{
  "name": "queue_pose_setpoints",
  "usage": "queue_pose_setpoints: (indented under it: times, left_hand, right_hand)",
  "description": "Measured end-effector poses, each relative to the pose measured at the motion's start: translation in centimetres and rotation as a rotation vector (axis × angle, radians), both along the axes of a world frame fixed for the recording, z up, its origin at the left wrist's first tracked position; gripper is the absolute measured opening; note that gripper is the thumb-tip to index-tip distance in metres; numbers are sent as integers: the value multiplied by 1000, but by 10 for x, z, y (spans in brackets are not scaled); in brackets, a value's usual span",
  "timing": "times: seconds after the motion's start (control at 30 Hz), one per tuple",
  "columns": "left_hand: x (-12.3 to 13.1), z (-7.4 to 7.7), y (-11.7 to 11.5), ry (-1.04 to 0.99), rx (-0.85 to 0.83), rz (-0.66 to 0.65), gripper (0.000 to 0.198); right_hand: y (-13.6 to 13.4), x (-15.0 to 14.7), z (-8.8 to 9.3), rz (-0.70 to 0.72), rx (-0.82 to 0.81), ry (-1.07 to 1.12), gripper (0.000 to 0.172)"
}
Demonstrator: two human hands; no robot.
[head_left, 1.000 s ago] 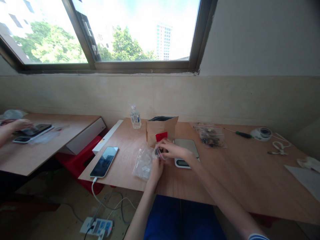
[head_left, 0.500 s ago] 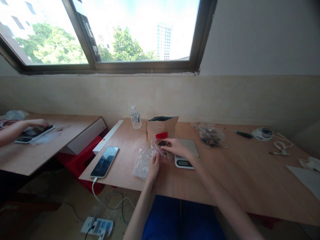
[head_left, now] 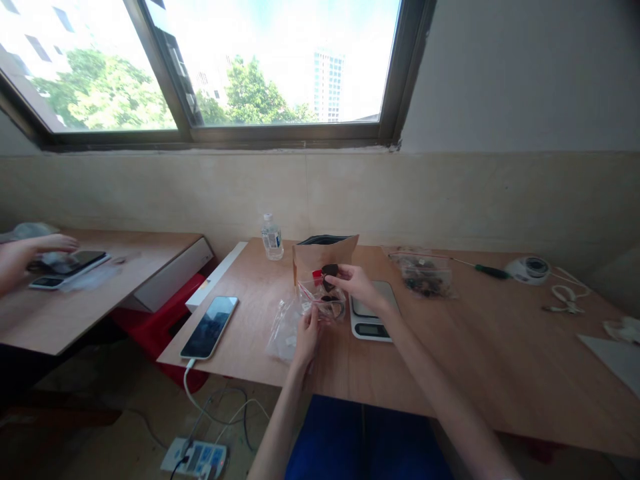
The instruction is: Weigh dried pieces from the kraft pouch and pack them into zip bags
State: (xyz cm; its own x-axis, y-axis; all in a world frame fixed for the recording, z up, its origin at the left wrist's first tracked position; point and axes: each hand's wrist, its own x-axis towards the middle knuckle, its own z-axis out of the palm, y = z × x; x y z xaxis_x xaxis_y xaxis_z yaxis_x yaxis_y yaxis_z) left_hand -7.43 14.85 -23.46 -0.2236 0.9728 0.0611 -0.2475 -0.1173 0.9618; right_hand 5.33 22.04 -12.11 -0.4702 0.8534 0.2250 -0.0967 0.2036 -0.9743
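My left hand (head_left: pixel 309 328) pinches the edge of a clear zip bag (head_left: pixel 339 310) with a reddish seal strip; some dark and brown pieces show inside it. Just above the bag's mouth, my right hand (head_left: pixel 356 283) grips a dark brown flat piece (head_left: pixel 329 275) between thumb and fingers; its exact kind cannot be made out. Behind both hands stands an open brown paper pouch (head_left: pixel 325 253) with a red patch on its front. Under my right wrist lies a white kitchen scale (head_left: pixel 373 330). More clear plastic bags (head_left: pixel 283 333) lie left of my left hand.
A smartphone (head_left: pixel 210 327) on a charging cable and a water bottle (head_left: pixel 272 239) are at left. Rightward are a filled zip bag (head_left: pixel 426 277), a green-handled screwdriver (head_left: pixel 491 271) and a white camera (head_left: pixel 529 269). Another person's hand (head_left: pixel 50 245) works at the neighbouring table.
My right hand has lifted the dark piece slightly up and away from the zip bag's opening. My left hand stays on the bag. The other person's hand has shifted left.
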Motion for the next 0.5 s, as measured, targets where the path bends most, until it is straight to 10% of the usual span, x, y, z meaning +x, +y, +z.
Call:
queue_pose_setpoints:
  times: [0.5]
  left_hand:
    - [0, 5, -2, -13, -16, 3, 43]
  right_hand:
    - [37, -24, 85, -212, 245, 284, 38]
